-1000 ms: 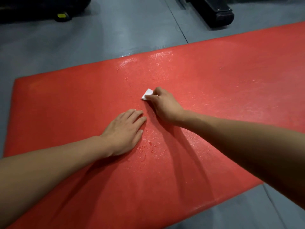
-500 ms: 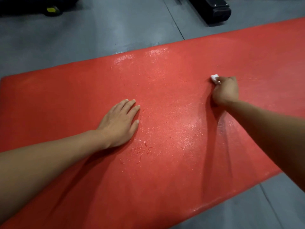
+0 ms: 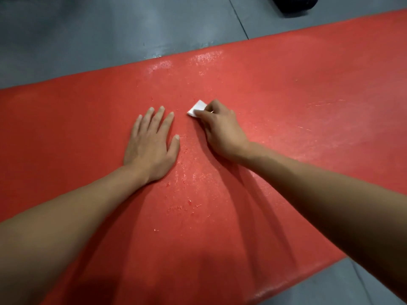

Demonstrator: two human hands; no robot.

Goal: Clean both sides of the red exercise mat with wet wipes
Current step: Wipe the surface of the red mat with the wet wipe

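Observation:
The red exercise mat (image 3: 286, 102) lies flat on the grey floor and fills most of the view; wet streaks and droplets shine on it. My right hand (image 3: 220, 130) grips a small folded white wet wipe (image 3: 196, 108) and presses it on the mat near the middle; only a corner of the wipe shows past my fingers. My left hand (image 3: 152, 144) rests flat on the mat with straight fingers, just left of the wipe.
Grey floor (image 3: 110, 36) borders the mat at the back and at the front right corner. A black object (image 3: 295, 3) stands on the floor at the top right, beyond the mat's far edge.
My right hand has slid the wipe back left from the mat's right part, ending close beside my left hand. My left hand has stayed flat on the mat.

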